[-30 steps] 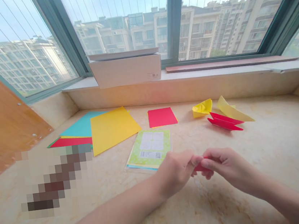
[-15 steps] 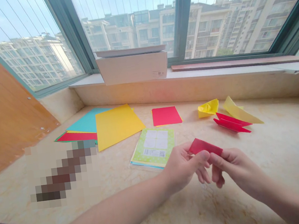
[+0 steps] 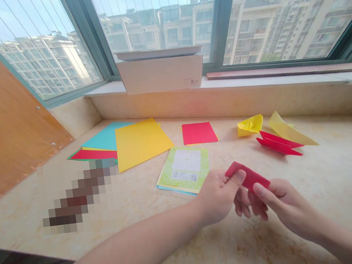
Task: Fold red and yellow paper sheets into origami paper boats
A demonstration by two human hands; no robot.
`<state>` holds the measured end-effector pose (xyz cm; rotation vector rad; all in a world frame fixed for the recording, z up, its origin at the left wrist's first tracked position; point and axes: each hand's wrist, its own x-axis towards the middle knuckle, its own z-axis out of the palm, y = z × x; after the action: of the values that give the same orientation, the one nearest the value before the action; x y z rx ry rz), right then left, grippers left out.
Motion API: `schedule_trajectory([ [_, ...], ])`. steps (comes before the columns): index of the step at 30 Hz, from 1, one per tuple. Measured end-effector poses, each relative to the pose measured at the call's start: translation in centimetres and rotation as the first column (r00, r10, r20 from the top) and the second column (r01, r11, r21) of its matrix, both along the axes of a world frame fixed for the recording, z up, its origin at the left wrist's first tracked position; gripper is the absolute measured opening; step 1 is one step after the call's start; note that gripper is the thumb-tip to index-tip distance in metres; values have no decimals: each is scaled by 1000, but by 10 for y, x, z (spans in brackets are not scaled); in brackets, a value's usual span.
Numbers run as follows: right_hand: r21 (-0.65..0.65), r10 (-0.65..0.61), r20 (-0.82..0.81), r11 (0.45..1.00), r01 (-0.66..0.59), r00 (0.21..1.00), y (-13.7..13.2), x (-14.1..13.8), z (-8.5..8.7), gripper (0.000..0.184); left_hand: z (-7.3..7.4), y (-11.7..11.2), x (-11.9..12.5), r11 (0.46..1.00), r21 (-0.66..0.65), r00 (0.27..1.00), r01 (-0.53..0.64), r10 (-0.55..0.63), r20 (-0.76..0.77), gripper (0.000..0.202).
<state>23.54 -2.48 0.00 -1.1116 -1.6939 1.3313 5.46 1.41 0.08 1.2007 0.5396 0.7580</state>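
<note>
I had the red paper (image 3: 249, 178) up in front of me, above the counter (image 3: 331, 198), slanting down to the right. The left hand (image 3: 220, 195) pinched its upper left part, thumb on the face, fingers behind; the right hand (image 3: 285, 202) was closed on its lower right end, thumb at the near edge. The chief risk, as I judged it, was a skewed or stray crease: uneven thumb pressure, or the hands twisting against each other, would cause that. Pulling them apart could tear the edge; loosening both at once could drop it. The packet (image 3: 184, 171) lay just beyond the left wrist, so a sideways sweep might nudge it. Farther off to the right sat the red boat (image 3: 280, 142) and yellow boat (image 3: 250, 126), easily crushed by a careless forward reach, I reckoned.
</note>
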Motion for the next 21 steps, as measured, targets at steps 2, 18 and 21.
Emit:
schedule_trajectory([
  [2, -37, -6, 10, 999, 6, 1000, 3, 5, 0, 54, -1, 0, 1, 1000, 0, 1000, -15, 15, -13, 68],
  [18, -80, -137, -65, 988, 132, 988, 3, -9, 0, 55, -4, -8, 2, 998, 59, 997, -24, 28, -72, 64],
  [21, -135, -88, -9, 987, 86, 996, 6, -6, 0, 59, -5, -5, 0, 995, 81, 992, -66, 74, -104, 60],
])
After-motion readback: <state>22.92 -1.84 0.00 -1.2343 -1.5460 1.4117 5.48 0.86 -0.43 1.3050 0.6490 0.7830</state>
